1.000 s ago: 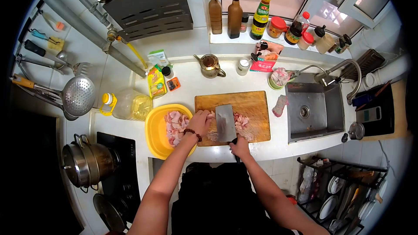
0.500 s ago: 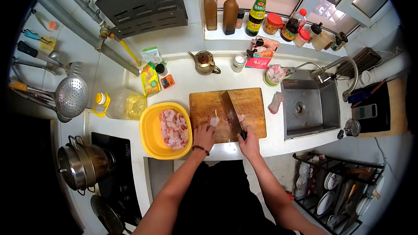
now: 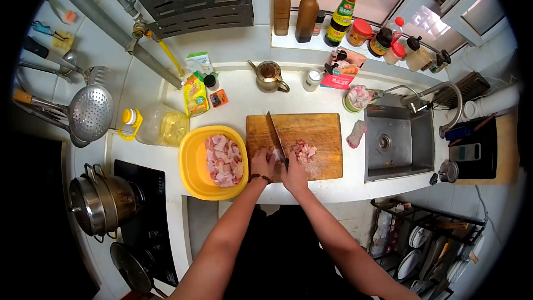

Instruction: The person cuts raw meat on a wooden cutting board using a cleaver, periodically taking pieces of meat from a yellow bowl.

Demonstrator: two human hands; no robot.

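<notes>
A: How are the hands set?
B: The right hand [image 3: 293, 174] is closed around the handle of a broad, dark-metal cleaver [image 3: 274, 135]. The left hand [image 3: 263, 165] is bent just left of the blade; I can't tell whether its fingers pinch any meat.

A: And the edges?
B: Both hands are over the near side of a rectangular brown wooden board [image 3: 327, 133]. The blade runs toward its far left edge, with wood surface between blade and right edge. A round yellow plastic basin [image 3: 187, 166] sits just beside the board's left edge; white countertop [image 3: 353, 165] separates its right edge from the steel sink [image 3: 400, 155].

A: The meat?
B: Small, pink-and-red chopped pieces [image 3: 305, 151] lie loosely right of the blade; larger, paler chunks [image 3: 224, 161] fill part of the basin.
</notes>
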